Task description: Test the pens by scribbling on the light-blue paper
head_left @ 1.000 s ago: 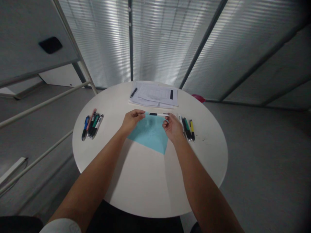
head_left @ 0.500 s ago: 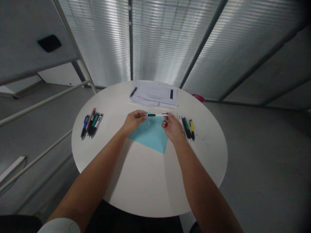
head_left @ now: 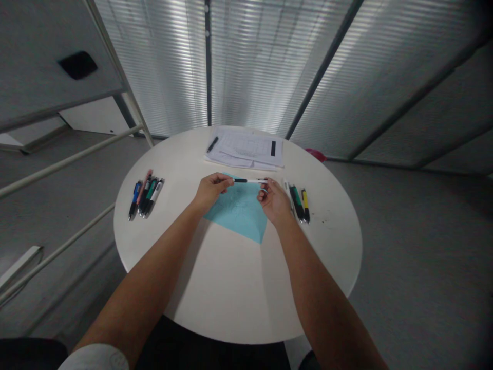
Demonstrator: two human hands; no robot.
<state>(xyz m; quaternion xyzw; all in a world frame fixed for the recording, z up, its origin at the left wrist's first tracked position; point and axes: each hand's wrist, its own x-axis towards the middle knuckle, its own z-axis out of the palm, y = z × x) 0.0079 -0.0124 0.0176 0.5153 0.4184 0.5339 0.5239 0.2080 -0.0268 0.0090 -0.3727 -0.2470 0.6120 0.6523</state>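
Observation:
Both of my hands hold one white pen with a black grip (head_left: pixel 246 180) level above a light blue sheet of paper (head_left: pixel 241 213) on the round white table (head_left: pixel 215 288). My left hand (head_left: pixel 210 191) pinches its left end, fingers closed. My right hand (head_left: pixel 274 199) pinches the right end, fingers closed. The pen runs left to right between them. Faint scribbles show on the blue sheet under the pen.
A row of several pens (head_left: pixel 145 198) lies at the table's left side. A few more pens (head_left: pixel 297 197) lie right of my right hand. A stack of printed papers (head_left: pixel 246 148) with a dark pen (head_left: pixel 212 144) sits at the far edge. Railings stand left.
The pen and both hands have stayed over the blue sheet with only tiny shifts. My hands sit slightly closer together on the pen.

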